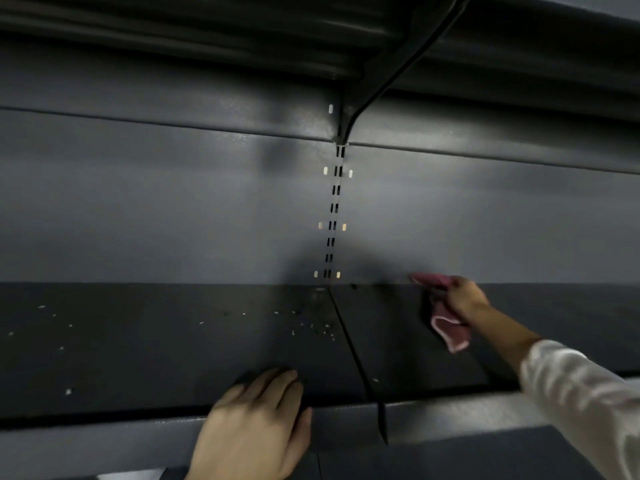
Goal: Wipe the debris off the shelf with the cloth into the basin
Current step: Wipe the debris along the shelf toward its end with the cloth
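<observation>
While our right hand (462, 297) reaches to the far right of the shelf (173, 358), it grips the pink cloth (446, 325) bunched in its fingers, one end poking out against the back wall (173, 209) and the other hanging loose below the palm. We judge the cloth soft, light and floppy, so it is best held by a gathered wad, with enough flat fabric pressed down to push crumbs rather than skip over them. Our left hand (256, 420) lies flat and unclenched on the near lip of the shelf, holding nothing. Pale debris (313, 329) is scattered just left of the seam (349, 344) between the two shelf panels, with more specks far to the left. These bits look tiny and loose, likely to scatter under a fast swipe. No basin is in view.
</observation>
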`<action>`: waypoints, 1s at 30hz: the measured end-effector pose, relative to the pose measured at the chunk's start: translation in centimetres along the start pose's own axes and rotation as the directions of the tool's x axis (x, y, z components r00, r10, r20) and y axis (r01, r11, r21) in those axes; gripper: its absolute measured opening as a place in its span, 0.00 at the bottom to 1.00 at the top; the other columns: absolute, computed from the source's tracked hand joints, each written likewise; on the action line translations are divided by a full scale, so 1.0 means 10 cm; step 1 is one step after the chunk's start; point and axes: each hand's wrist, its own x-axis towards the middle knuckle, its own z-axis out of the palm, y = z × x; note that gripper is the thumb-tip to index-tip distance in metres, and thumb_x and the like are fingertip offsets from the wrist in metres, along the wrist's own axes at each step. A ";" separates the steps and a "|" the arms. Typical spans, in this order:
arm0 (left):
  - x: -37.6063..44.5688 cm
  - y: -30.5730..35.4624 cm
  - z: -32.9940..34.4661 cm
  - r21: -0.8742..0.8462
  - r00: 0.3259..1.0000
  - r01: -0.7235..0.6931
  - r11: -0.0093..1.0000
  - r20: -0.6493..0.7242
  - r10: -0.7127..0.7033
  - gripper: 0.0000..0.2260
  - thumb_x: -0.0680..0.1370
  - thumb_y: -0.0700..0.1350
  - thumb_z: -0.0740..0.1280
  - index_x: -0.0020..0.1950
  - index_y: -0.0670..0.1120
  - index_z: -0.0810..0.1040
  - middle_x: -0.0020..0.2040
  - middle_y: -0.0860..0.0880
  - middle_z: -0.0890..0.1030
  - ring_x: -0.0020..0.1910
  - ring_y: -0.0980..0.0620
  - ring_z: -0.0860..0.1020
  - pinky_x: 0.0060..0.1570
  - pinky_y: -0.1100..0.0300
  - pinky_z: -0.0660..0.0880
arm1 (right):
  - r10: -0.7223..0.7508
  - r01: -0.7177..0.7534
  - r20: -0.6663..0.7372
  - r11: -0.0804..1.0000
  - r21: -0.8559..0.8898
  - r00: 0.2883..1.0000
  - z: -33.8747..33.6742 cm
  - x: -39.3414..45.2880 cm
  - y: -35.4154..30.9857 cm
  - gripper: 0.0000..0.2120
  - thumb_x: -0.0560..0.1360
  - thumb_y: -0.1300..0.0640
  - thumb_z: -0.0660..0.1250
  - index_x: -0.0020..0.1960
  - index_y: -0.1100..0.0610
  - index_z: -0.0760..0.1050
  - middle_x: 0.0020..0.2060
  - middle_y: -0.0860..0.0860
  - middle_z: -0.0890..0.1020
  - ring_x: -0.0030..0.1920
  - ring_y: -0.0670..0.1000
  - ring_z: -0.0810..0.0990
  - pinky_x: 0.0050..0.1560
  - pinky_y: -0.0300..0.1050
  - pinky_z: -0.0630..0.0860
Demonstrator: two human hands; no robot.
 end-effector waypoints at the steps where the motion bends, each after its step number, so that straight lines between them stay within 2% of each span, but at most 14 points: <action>1: 0.00 0.01 0.01 0.011 1.000 0.006 1.000 0.000 -0.006 0.16 0.66 0.51 0.59 0.33 0.45 0.85 0.38 0.51 0.86 0.35 0.55 0.84 0.33 0.66 0.77 | 0.043 -0.042 0.038 0.999 -0.018 0.998 -0.01 0.08 0.14 0.15 0.77 0.62 0.58 0.61 0.59 0.76 0.59 0.62 0.80 0.59 0.61 0.78 0.60 0.49 0.73; 3: 0.01 0.02 0.03 0.026 1.000 0.015 1.000 0.005 -0.015 0.16 0.66 0.51 0.60 0.33 0.45 0.85 0.38 0.52 0.86 0.35 0.55 0.84 0.34 0.64 0.78 | 0.114 -0.109 0.075 0.991 -0.074 0.991 0.06 0.19 0.26 0.16 0.78 0.58 0.56 0.62 0.63 0.74 0.61 0.65 0.77 0.60 0.63 0.76 0.61 0.50 0.72; 4: 0.01 0.02 0.04 0.030 1.000 0.018 0.999 0.005 -0.018 0.16 0.66 0.51 0.60 0.33 0.46 0.85 0.38 0.52 0.86 0.35 0.55 0.84 0.34 0.64 0.78 | 0.091 -0.083 0.072 0.990 -0.112 0.993 0.13 0.23 0.24 0.16 0.79 0.58 0.56 0.62 0.64 0.72 0.61 0.66 0.76 0.61 0.64 0.75 0.61 0.49 0.72; 7: 0.01 0.02 0.06 0.039 1.000 0.026 0.999 -0.003 -0.026 0.18 0.71 0.50 0.57 0.34 0.47 0.85 0.39 0.53 0.86 0.36 0.56 0.84 0.34 0.65 0.79 | -0.201 0.221 0.165 0.969 -0.108 0.966 0.49 0.25 0.02 0.15 0.76 0.66 0.60 0.62 0.67 0.72 0.65 0.65 0.71 0.66 0.63 0.69 0.65 0.39 0.66; 9: 0.02 0.02 0.05 0.044 0.999 0.038 0.998 -0.005 -0.037 0.20 0.74 0.50 0.55 0.35 0.48 0.86 0.40 0.54 0.86 0.37 0.56 0.84 0.36 0.67 0.77 | -0.295 0.332 0.251 0.935 -0.123 0.922 0.67 0.24 -0.21 0.16 0.78 0.65 0.56 0.64 0.61 0.73 0.68 0.58 0.70 0.68 0.59 0.68 0.68 0.42 0.62; 12: 0.00 0.03 0.05 0.059 1.000 0.027 0.998 0.005 -0.028 0.16 0.70 0.50 0.58 0.36 0.47 0.86 0.40 0.53 0.86 0.37 0.55 0.84 0.42 0.64 0.72 | -0.285 0.336 0.297 0.932 -0.138 0.911 0.76 0.18 -0.38 0.18 0.79 0.61 0.54 0.66 0.54 0.71 0.68 0.55 0.72 0.67 0.57 0.71 0.69 0.47 0.65; 14: 0.00 0.04 0.04 0.082 0.999 0.035 0.996 0.006 -0.035 0.22 0.76 0.50 0.53 0.37 0.47 0.86 0.40 0.53 0.86 0.38 0.55 0.84 0.39 0.65 0.76 | -0.399 0.455 0.348 0.885 -0.095 0.848 0.76 0.03 -0.49 0.17 0.78 0.62 0.56 0.66 0.54 0.72 0.67 0.55 0.74 0.65 0.56 0.73 0.67 0.44 0.65; 16: 0.02 0.05 0.01 0.087 0.999 0.039 0.995 0.006 -0.040 0.24 0.77 0.50 0.51 0.37 0.47 0.85 0.39 0.53 0.86 0.36 0.54 0.84 0.34 0.67 0.77 | -0.509 0.562 0.405 0.827 -0.015 0.760 0.76 -0.17 -0.64 0.17 0.78 0.63 0.57 0.64 0.56 0.73 0.66 0.56 0.75 0.65 0.55 0.74 0.67 0.42 0.64; 18: 0.06 0.05 -0.01 0.088 0.999 0.042 0.995 0.015 -0.043 0.21 0.75 0.50 0.54 0.35 0.47 0.85 0.37 0.52 0.85 0.33 0.54 0.83 0.29 0.68 0.75 | -0.567 0.600 0.449 0.796 0.082 0.690 0.77 -0.33 -0.76 0.17 0.78 0.64 0.57 0.64 0.56 0.74 0.64 0.55 0.77 0.64 0.54 0.75 0.68 0.43 0.64; 20: 0.09 0.04 -0.03 0.115 0.999 0.045 0.992 0.017 -0.048 0.24 0.77 0.50 0.51 0.33 0.47 0.84 0.35 0.53 0.84 0.30 0.54 0.82 0.26 0.68 0.73 | -0.600 0.605 0.443 0.782 0.148 0.666 0.74 -0.42 -0.79 0.18 0.77 0.65 0.56 0.63 0.54 0.74 0.63 0.54 0.78 0.62 0.53 0.76 0.66 0.42 0.65; 23: 0.10 0.01 -0.03 0.136 0.998 0.038 0.990 0.038 -0.043 0.21 0.75 0.50 0.54 0.32 0.47 0.82 0.33 0.53 0.83 0.28 0.52 0.81 0.23 0.67 0.72 | -0.608 0.572 0.368 0.792 0.213 0.704 0.58 -0.36 -0.66 0.19 0.77 0.68 0.56 0.64 0.57 0.74 0.64 0.54 0.77 0.64 0.51 0.74 0.66 0.39 0.65; 25: 0.09 0.01 -0.02 0.122 0.998 0.044 0.992 0.042 -0.050 0.16 0.70 0.50 0.57 0.32 0.47 0.83 0.34 0.52 0.84 0.29 0.53 0.82 0.24 0.67 0.73 | -0.553 0.517 0.262 0.833 0.196 0.791 0.41 -0.19 -0.47 0.19 0.76 0.71 0.55 0.63 0.60 0.74 0.64 0.56 0.77 0.65 0.53 0.74 0.66 0.38 0.63; 28: 0.09 0.02 0.00 0.110 0.998 0.063 0.992 0.023 -0.066 0.16 0.68 0.50 0.58 0.32 0.47 0.83 0.34 0.52 0.84 0.30 0.54 0.82 0.25 0.68 0.73 | -0.358 0.356 0.189 0.933 0.044 0.915 0.26 0.14 -0.07 0.20 0.76 0.70 0.54 0.65 0.60 0.73 0.66 0.58 0.75 0.67 0.56 0.72 0.70 0.43 0.63; 30: 0.09 0.03 0.01 0.101 0.997 0.071 0.992 0.021 -0.073 0.15 0.67 0.50 0.58 0.32 0.47 0.83 0.34 0.53 0.84 0.30 0.54 0.82 0.26 0.68 0.73 | -0.264 0.286 0.235 0.956 -0.065 0.935 0.30 0.25 0.07 0.19 0.78 0.67 0.54 0.67 0.60 0.70 0.67 0.59 0.73 0.67 0.58 0.71 0.71 0.50 0.64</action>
